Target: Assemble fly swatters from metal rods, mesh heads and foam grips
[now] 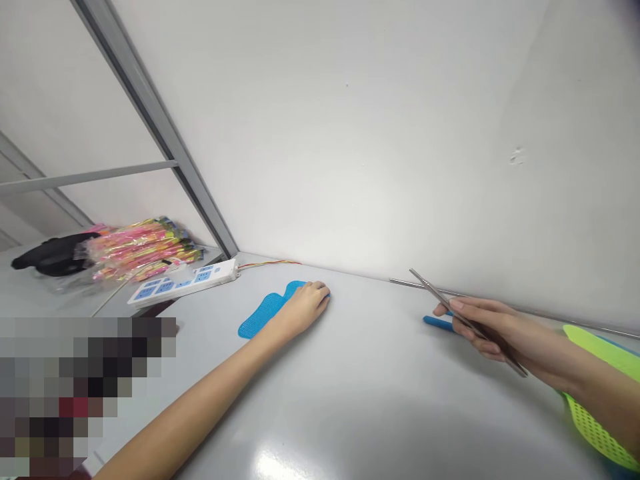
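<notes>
My left hand [311,301] lies over the far end of a flat blue mesh swatter head [264,315], fingers curled down on it. Part of the mesh is hidden under the palm and wrist. To the right, my right hand [483,327] grips a thin metal rod [435,291], which slants from upper left to lower right across the fingers. A blue stick-like piece [436,323] sticks out past these fingers; whether it is held or lies behind them, I cannot tell. Bright yellow-green perforated swatter heads [597,427] lie partly under my right forearm.
Another metal rod [570,321] lies along the wall's foot. A white power strip [185,283] with a cable sits at the left, near a grey metal frame [165,133]. Behind it are plastic-wrapped colourful bundles [145,247] and a black object [55,255]. The lower left is pixelated.
</notes>
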`<state>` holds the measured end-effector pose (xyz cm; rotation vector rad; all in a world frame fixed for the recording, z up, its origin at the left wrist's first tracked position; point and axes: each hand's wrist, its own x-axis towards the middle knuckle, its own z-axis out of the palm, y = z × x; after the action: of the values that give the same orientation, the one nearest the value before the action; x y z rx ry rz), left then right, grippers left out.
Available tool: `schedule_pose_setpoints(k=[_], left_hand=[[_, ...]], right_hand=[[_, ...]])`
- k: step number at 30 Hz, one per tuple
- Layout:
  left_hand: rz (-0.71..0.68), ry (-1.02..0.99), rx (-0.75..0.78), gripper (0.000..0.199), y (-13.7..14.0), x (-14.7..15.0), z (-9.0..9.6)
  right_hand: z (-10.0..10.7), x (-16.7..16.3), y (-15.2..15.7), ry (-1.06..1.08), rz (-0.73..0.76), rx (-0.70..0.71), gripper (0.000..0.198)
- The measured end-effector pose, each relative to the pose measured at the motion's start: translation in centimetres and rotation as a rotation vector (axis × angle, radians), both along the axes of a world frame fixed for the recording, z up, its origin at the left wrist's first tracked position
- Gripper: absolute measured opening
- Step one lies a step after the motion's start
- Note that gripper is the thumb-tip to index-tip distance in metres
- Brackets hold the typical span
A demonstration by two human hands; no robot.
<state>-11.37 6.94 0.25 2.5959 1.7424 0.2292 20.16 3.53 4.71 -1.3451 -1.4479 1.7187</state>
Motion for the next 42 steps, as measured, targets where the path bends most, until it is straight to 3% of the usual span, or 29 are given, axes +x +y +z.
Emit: schedule_pose_setpoints(k=[5, 7, 11, 17, 21, 24, 32, 42], left_hand=[[-0.062, -0.007, 0.211, 0.027, -0.4, 1.1, 0.8], [-0.089, -0.061, 0.225, 0.026, -1.2, 2.0, 1.6], [-0.153, -0.189, 0.14, 0.025, -3.6, 4.6, 2.5], [-0.177, -0.267, -0.077, 0.023, -5.4, 6.4, 1.6], [-0.161, -0.137, -0.297, 0.079, -4.7, 4.8, 1.6], [-0.113, -0.057, -0.389, 0.095, -4.1, 3.6, 1.8], [-0.167, -0.062, -0.288, 0.089, -4.3, 3.9, 1.7], [-0.154, -0.079, -0.188, 0.077, -4.4, 4.3, 1.7]], right_hand=[[-0.3, -0.2, 0.1, -0.092, 0.061, 0.045, 0.037], [-0.2, -0.4, -0.1, -0.154, 0.109, 0.062, 0.036], [-0.1, -0.9, -0.6, -0.258, 0.264, 0.077, 0.037], [-0.7, -0.9, -0.7, -0.413, 0.474, 0.104, 0.034], [-2.0, -0.8, -0.3, -0.376, 0.532, 0.084, 0.033], [-3.0, -0.9, 0.0, -0.342, 0.54, 0.07, 0.032], [-3.5, -1.4, -0.2, -0.357, 0.552, 0.195, 0.036], [-3.7, -1.3, 0.1, -0.378, 0.525, 0.206, 0.038]])
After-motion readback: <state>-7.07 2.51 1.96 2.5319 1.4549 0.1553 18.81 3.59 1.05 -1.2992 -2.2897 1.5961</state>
